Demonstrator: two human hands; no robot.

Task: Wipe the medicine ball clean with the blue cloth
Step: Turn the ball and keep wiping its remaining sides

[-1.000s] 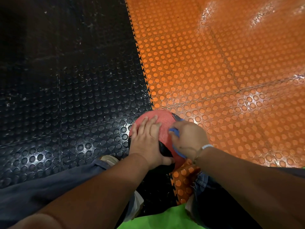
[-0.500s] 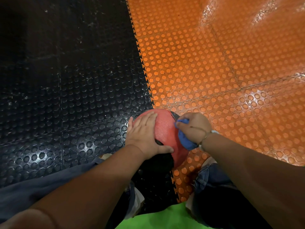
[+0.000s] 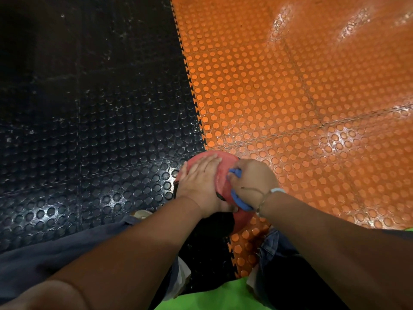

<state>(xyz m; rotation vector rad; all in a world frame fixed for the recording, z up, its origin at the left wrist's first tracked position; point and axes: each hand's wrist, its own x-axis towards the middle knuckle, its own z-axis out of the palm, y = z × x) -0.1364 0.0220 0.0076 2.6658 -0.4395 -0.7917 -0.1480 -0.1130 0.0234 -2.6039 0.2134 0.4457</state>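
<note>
While the left hand (image 3: 200,184) is lying flat with straight fingers on top of the red ball (image 3: 222,175), the right hand (image 3: 253,179) is clutching the blue cloth (image 3: 240,201) and pressing it to the ball's right side. The ball is sitting on the floor, over the seam between black tiles (image 3: 89,130) and orange tiles (image 3: 290,104).

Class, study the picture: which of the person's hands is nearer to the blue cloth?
Right. The right hand grips the blue cloth against the ball's right side; the left hand lies flat on the ball's left half, beside the cloth.
</note>
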